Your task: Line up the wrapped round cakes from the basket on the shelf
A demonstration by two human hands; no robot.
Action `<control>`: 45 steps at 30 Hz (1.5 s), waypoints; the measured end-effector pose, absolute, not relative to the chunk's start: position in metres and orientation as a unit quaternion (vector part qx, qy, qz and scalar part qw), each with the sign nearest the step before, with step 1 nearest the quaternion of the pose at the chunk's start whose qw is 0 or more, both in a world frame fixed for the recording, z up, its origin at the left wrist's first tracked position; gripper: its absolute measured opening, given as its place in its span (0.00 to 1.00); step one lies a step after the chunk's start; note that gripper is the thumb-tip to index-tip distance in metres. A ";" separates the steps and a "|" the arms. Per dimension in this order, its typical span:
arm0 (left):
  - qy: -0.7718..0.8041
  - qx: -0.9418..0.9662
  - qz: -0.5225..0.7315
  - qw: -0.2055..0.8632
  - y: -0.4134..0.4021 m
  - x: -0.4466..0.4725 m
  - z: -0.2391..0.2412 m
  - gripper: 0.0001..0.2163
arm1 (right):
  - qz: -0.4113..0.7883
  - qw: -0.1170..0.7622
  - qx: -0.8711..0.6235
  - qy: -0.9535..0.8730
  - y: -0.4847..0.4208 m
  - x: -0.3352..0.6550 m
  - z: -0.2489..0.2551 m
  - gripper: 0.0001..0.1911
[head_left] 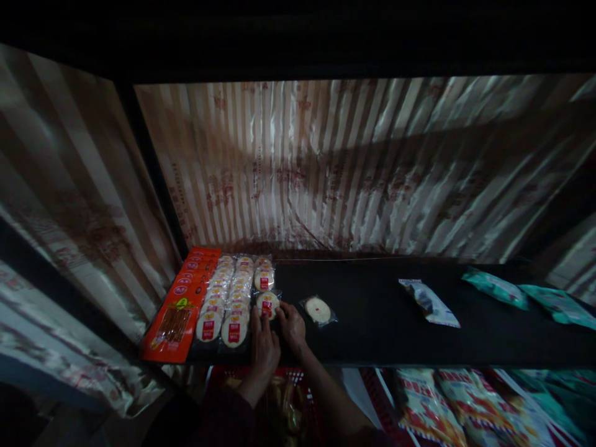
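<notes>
On the black shelf, my left hand (265, 340) and my right hand (292, 326) hold a round wrapped cracker (267, 303), pale and flat, in clear film with a red label. My left fingertips rest on its near left edge, while the right thumb and fingers grip its right side. Left of my hands lie two rows of overlapping wrapped crackers (234, 331). A shorter row (264, 279) sits just behind the held one. A single wrapped cracker (318, 309) lies apart, to the right of my right hand.
Orange snack packets (193, 310) overlap at the shelf's left end. A white-and-blue packet (431, 303) and teal packets (496, 288) lie at the right. Below stand a red basket (307, 397) and several snack bags (426, 400). Striped sheeting (298, 167) covers the back.
</notes>
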State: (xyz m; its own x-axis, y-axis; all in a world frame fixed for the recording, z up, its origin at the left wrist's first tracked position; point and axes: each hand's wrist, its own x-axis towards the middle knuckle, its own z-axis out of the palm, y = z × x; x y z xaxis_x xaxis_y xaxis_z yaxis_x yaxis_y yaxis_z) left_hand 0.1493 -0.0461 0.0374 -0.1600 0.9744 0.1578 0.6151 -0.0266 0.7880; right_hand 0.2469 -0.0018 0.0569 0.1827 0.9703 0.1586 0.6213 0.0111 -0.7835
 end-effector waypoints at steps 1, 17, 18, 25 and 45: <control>0.660 0.605 0.382 0.230 -0.044 0.150 0.038 0.28 | 0.226 0.385 -0.665 -0.599 0.000 0.247 0.057 0.17; 0.679 0.602 0.375 0.186 -0.023 0.153 0.038 0.29 | 0.229 0.390 -0.656 -0.604 0.025 0.244 0.054 0.17; 0.681 0.603 0.372 0.183 -0.022 0.154 0.038 0.29 | 0.229 0.390 -0.656 -0.604 0.026 0.244 0.054 0.17; 0.691 0.610 0.351 0.165 -0.016 0.156 0.041 0.29 | 0.231 0.385 -0.657 -0.605 0.034 0.242 0.057 0.17; 0.711 0.635 0.296 0.067 -0.011 0.161 0.038 0.29 | 0.227 0.354 -0.664 -0.618 0.047 0.240 0.062 0.18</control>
State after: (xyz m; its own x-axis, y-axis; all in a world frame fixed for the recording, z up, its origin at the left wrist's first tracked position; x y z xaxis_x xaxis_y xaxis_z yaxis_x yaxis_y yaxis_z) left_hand 0.1609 -0.0105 0.0385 -0.1855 0.9416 0.2811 0.8622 0.0187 0.5062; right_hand 0.2405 0.0468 0.0616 0.1337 0.9815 0.1369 0.6602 0.0148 -0.7509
